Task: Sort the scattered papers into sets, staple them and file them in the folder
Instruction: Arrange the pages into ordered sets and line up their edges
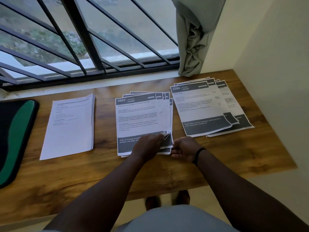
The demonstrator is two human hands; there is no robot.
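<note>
Middle pile (143, 121): fanned sheets headed "2937 KITCHEN", flat on the wooden desk (234, 156), and this is where both hands are working.
Left hand (148, 144): on the middle pile's near right corner, fingers curled, pinching a dark corner (166, 135) of a sheet so it curls up off the pile.
Right hand (184, 148): just right of that same corner, fingers curled in towards the paper edge, touching the lowest sheets; how firmly it grips, I cannot tell.
Wristband (198, 155): dark, on the right wrist.
Right pile (207, 106): right of the middle pile, close but apart, headed "2384 KITCHEN", also fanned, with one lower corner curled up.
Left pile (70, 124): left of the middle pile, well apart, a squared stack of mostly white sheets with faint text.
Dark case (15, 139): far left of the middle pile, beyond the white stack, black with a green curved band, partly out of view; what it is I cannot tell.
Window (83, 39): behind the middle pile, dark slanted bars across the glass.
Curtain (194, 39): grey, bunched, hanging behind the right pile.
Feet (167, 200): below the desk's near edge, toward the person from the middle pile.
</note>
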